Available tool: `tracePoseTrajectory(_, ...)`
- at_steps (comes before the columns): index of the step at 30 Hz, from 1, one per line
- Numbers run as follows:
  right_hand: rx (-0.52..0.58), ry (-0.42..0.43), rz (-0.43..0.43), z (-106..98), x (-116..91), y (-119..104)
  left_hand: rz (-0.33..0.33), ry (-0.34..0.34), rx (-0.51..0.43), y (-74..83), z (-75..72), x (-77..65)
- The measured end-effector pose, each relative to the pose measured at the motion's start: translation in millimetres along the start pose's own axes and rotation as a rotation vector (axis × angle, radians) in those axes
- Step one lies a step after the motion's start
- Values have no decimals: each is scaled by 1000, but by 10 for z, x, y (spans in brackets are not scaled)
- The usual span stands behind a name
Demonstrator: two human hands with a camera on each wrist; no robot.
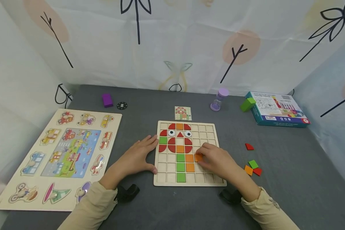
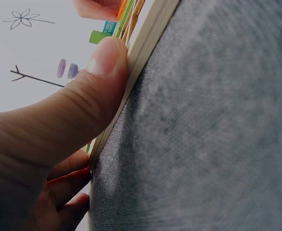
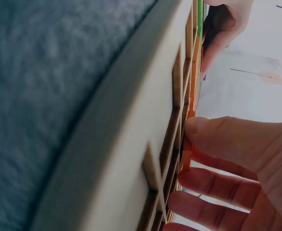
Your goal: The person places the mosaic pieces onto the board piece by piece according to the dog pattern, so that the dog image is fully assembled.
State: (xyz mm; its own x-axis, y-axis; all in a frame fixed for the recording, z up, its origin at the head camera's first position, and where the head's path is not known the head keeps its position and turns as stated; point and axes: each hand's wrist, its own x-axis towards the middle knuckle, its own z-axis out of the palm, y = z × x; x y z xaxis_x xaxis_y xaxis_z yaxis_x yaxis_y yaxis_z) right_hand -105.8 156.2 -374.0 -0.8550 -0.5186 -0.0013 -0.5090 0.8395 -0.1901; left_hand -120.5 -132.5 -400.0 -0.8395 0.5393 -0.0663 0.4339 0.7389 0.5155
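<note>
A wooden grid board lies on the table, with red, orange and green tiles and two eye tiles set in its cells. My left hand rests along the board's left edge, thumb and fingertips touching the side. In the left wrist view the thumb presses that edge. My right hand pinches an orange square tile over the grid, just right of another orange tile. The right wrist view shows this tile's edge between the thumb and fingers, tilted or flat I cannot tell.
Loose tiles lie right of the board. Behind it are a picture card, a purple sand timer, a green block and a box. A picture puzzle board, a purple block and a black chip occupy the left.
</note>
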Motion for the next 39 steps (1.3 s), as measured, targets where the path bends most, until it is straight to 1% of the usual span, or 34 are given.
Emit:
tracePoseTrajectory(6, 18, -16, 3, -37, -40, -2, -11, -3, 1, 16, -6, 0)
tracePoseTrajectory(9, 45, 1, 14, -111, -129, 57, -9, -6, 4, 15, -6, 4)
tracePoseTrajectory(11, 46, 24, 36, -168, -228, 132, -7, -4, -1, 15, -12, 4)
tracePoseTrajectory(14, 38, 35, 109, -247, -421, 271, 0, -3, -5, 18, -27, -2)
tracePoseTrajectory(19, 21, 17, 249, -334, -751, 483, 7, 0, -7, 16, -52, -8)
tracePoseTrajectory(24, 0, -15, 313, -357, -958, 633, -5, -3, -13, -5, -53, -21)
tracePoseTrajectory(27, -9, -37, 337, -340, -1003, 698, -3, 0, -14, -18, -46, -27)
tracePoseTrajectory(32, -19, -75, 358, -283, -1004, 751, -2, -4, -16, -21, -25, -26)
tracePoseTrajectory(39, -31, -60, 402, -214, -996, 761, 24, 7, -15, -4, -4, -6)
